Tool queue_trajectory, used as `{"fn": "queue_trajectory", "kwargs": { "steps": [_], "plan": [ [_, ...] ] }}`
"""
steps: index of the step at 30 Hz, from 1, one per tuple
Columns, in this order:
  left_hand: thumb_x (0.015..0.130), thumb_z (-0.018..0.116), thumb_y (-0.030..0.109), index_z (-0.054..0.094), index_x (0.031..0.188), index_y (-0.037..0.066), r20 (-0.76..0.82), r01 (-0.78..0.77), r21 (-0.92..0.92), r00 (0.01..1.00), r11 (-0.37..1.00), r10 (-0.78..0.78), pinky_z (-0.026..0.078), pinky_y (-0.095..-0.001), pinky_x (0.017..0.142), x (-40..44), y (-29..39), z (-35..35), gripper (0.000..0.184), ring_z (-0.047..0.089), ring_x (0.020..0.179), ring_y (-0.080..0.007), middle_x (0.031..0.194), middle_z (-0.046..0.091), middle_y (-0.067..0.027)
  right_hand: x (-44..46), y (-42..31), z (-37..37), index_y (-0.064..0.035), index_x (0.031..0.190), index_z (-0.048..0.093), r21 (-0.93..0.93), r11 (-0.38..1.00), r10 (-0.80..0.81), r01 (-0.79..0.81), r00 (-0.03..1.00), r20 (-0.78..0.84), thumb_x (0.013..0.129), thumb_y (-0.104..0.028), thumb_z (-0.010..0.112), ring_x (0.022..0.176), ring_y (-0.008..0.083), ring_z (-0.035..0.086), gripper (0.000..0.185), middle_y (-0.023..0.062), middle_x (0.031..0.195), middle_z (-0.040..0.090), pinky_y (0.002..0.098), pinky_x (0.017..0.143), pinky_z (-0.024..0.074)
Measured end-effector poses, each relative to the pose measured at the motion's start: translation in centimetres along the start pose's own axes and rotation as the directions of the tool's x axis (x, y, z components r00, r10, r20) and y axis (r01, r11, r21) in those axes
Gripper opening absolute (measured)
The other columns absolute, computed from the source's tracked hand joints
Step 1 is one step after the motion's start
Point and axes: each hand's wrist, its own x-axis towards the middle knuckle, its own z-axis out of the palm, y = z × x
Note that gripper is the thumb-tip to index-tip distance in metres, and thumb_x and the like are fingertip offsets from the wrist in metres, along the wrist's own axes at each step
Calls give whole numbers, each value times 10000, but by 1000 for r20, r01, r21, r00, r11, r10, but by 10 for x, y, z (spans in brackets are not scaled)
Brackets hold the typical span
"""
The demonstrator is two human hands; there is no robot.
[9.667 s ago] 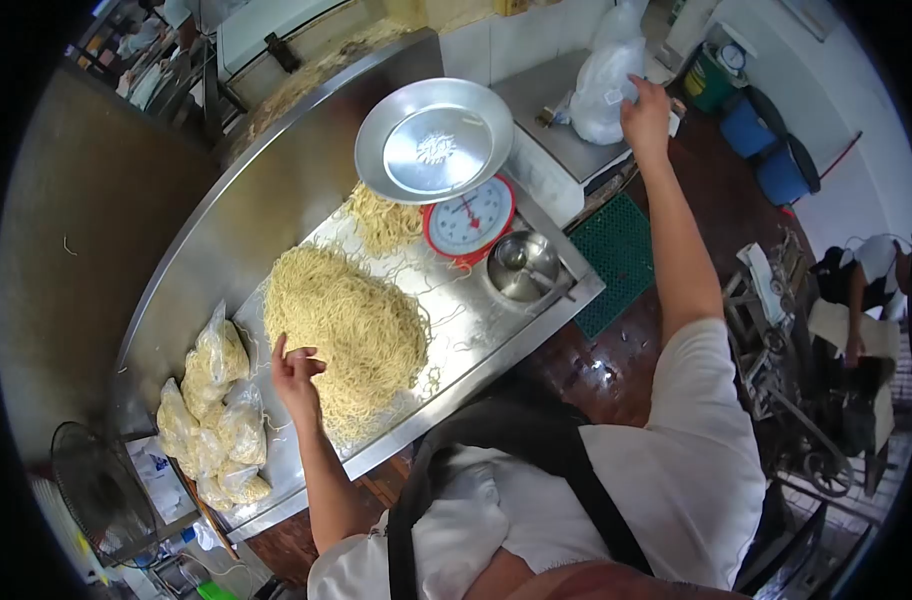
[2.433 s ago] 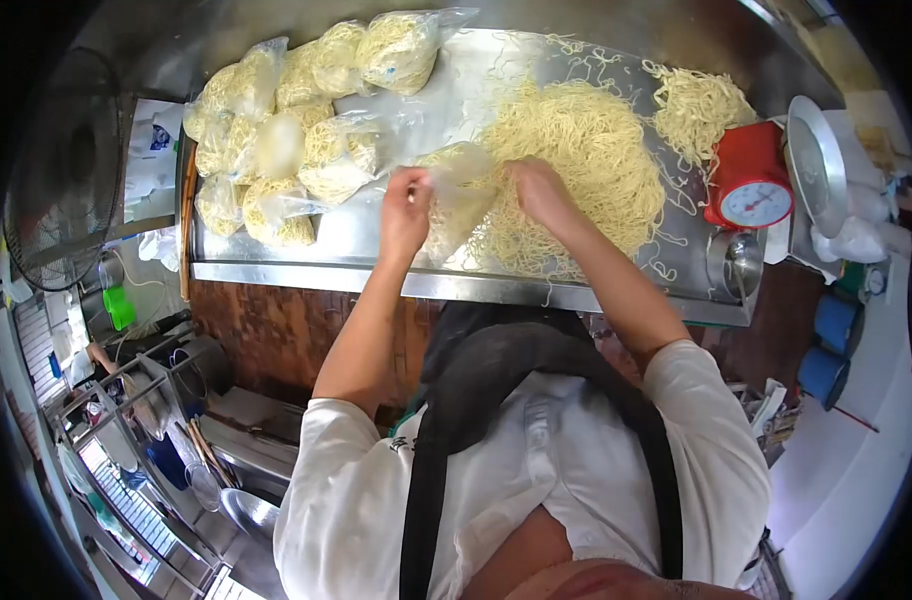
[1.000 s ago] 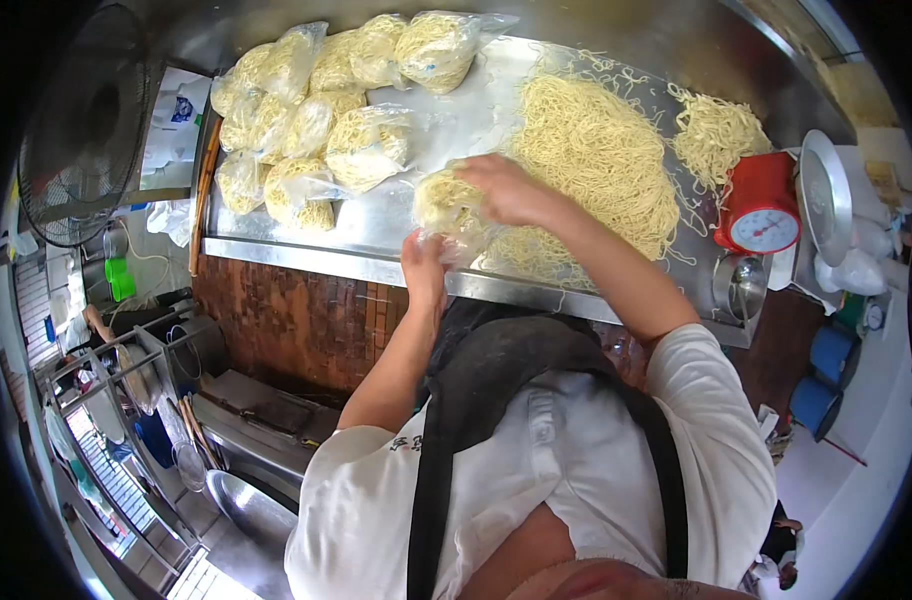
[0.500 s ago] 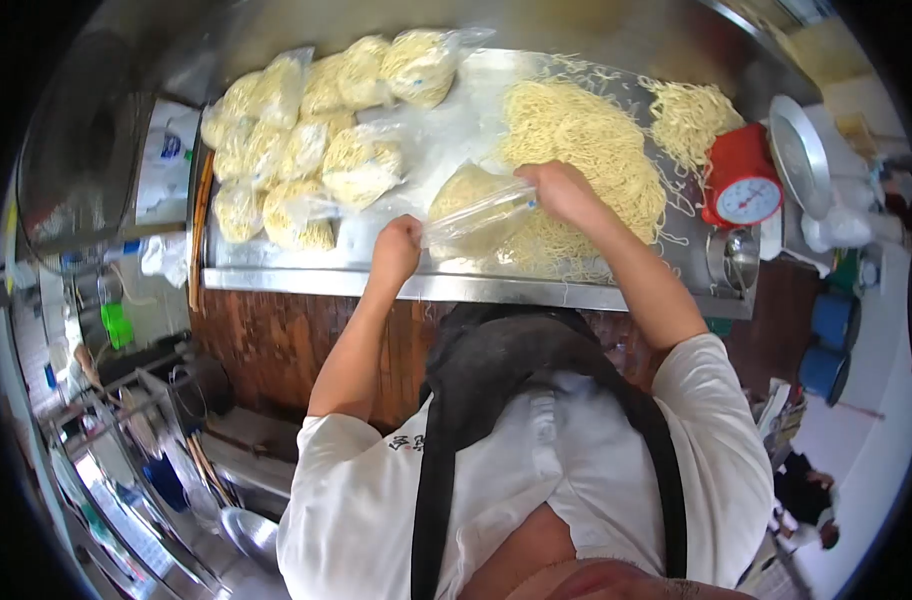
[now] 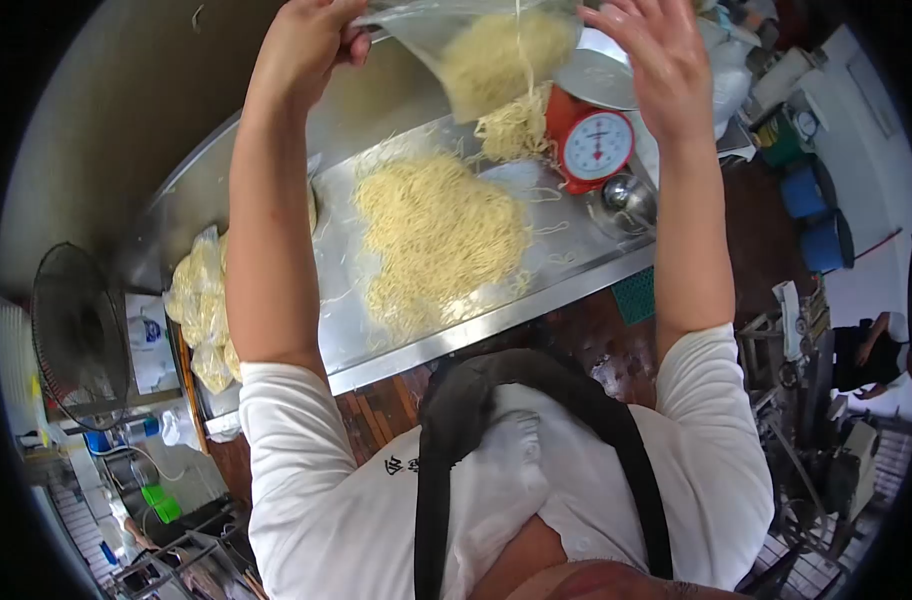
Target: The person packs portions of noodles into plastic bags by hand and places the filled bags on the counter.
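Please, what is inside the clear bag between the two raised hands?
The clear bag holds pale yellow noodles, seen hazily through the plastic. The outer noodles cover whatever lies deeper, and the picture's top edge cuts off part of the bag.

Dark characters [image 5: 404, 464], too small to read, mark the left chest of a white shirt [image 5: 506, 450]. Numbers circling the white dial [image 5: 598, 145] of a red scale [image 5: 561, 118] near the table's [image 5: 361, 372] right end are illegible, as is blue print [image 5: 153, 330] on a white sheet [image 5: 154, 366] beyond its left edge.
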Motion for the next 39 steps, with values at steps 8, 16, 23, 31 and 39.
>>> {"fn": "queue_trajectory", "kwargs": {
  "steps": [8,16,23,31,39],
  "plan": [
    [1008,551,254,672,1178,51,218,55,356,966,933,-140,370,-236,512,113,-75,163,291,437,533,-84,665,494,25,-112,64,-168,-4,1308,517,-133,937,339,-324,934,115,966,-53,571,899,104,624,350,50,1016,650,261,838,501],
    [988,588,254,676,1137,34,75,66,338,992,939,-97,414,-258,481,141,-82,213,280,475,508,-89,635,473,26,-143,103,-236,8,1301,530,-313,834,514,-455,846,138,965,-109,594,800,111,631,362,75,989,644,255,759,518],
    [957,611,263,686,1039,-36,-87,-63,343,991,937,98,451,-301,444,131,-86,279,319,593,463,-150,615,619,-91,-24,217,-225,7,1097,626,-831,542,163,-128,986,-45,861,-283,705,792,401,663,382,231,914,678,433,708,534],
    [1029,520,296,679,1094,-27,-64,-118,243,988,963,137,400,-292,428,97,-53,282,365,511,453,-102,577,518,-30,49,82,-206,8,933,664,-621,771,36,139,965,260,852,-114,598,828,386,666,161,187,917,697,431,734,524],
    [1038,502,324,651,1190,1,3,-158,143,987,977,159,413,-259,445,97,-62,280,386,470,462,-88,592,485,8,103,138,-219,-23,1086,666,-769,563,78,304,906,416,858,-33,563,910,297,671,250,140,1048,695,379,786,528]
  ]
}}
